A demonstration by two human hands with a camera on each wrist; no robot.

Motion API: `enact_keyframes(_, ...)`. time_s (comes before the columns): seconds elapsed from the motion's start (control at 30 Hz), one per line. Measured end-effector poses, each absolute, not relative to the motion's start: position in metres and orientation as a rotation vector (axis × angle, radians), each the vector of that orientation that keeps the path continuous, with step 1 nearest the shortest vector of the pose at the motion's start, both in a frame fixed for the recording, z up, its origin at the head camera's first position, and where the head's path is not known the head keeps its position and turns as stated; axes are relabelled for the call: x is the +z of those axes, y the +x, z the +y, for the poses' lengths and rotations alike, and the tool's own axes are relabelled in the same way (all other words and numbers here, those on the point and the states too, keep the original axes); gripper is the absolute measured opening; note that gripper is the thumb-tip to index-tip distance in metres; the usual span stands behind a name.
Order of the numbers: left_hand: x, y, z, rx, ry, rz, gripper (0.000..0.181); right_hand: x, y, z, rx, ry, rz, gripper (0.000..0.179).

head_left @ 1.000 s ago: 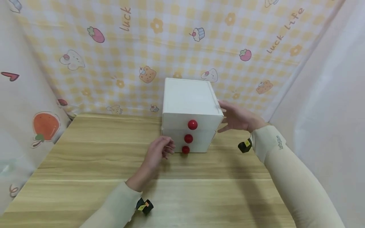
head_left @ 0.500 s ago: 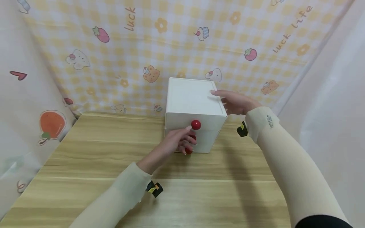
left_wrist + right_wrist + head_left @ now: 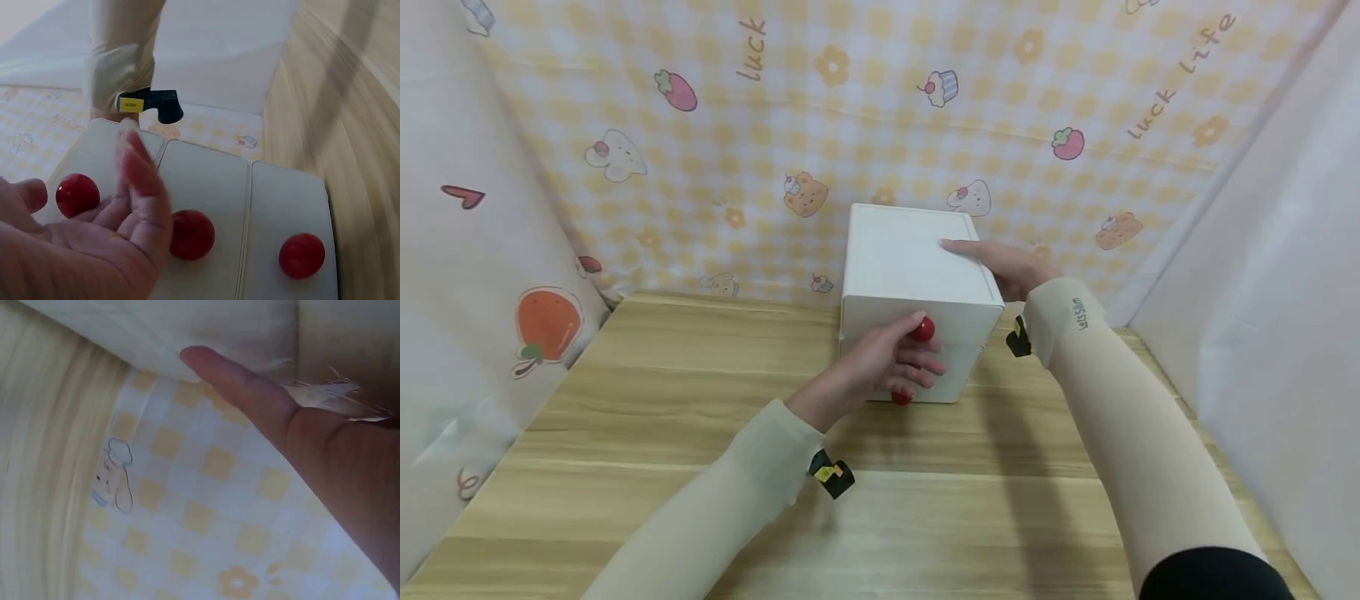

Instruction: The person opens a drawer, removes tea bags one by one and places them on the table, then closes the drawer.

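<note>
A small white drawer cabinet (image 3: 910, 258) stands on the wooden table against the patterned cloth. Three drawer fronts show in the left wrist view, each with a round red knob. My left hand (image 3: 887, 358) is at the front, its thumb and loosely extended fingers on either side of the top knob (image 3: 78, 195), not closed round it. In the head view that hand hides the middle knob (image 3: 192, 235), while the bottom knob (image 3: 902, 398) shows below the fingers. My right hand (image 3: 1003, 265) rests on the cabinet's upper right edge, thumb on top, fingers down the side and partly hidden.
The wooden table (image 3: 700, 400) spreads in front of the cabinet and to both sides. Behind hangs a yellow checked cloth (image 3: 737, 150). White cloth walls stand at left (image 3: 452, 275) and right (image 3: 1262, 275). Each wrist wears a small black device.
My left hand has moved right and up from the cabinet's lower left to the top knob. My right hand has gone from beside the cabinet onto its upper right edge. The drawers look unmoved.
</note>
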State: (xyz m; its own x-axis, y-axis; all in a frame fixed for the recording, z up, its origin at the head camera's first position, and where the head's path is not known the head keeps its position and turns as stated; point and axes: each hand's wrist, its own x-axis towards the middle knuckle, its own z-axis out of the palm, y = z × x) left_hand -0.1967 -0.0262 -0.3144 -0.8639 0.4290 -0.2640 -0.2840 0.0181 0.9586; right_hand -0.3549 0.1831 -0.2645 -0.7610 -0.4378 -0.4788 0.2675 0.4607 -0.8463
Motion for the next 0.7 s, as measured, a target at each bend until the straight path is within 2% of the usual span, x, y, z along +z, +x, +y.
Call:
enact_keyframes(0.27, -0.316, -0.202, -0.019, 1.924, 0.07, 1.65, 0.068, -0.273, -0.352, 0.174, -1.47, -0.052, 2.069, 0.065)
enact_keyframes(0.7, -0.321, -0.199, -0.007, 2.082, 0.047, 1.589, 0.045, -0.274, -0.347, 0.178, -1.53, 0.003, 2.074, 0.068)
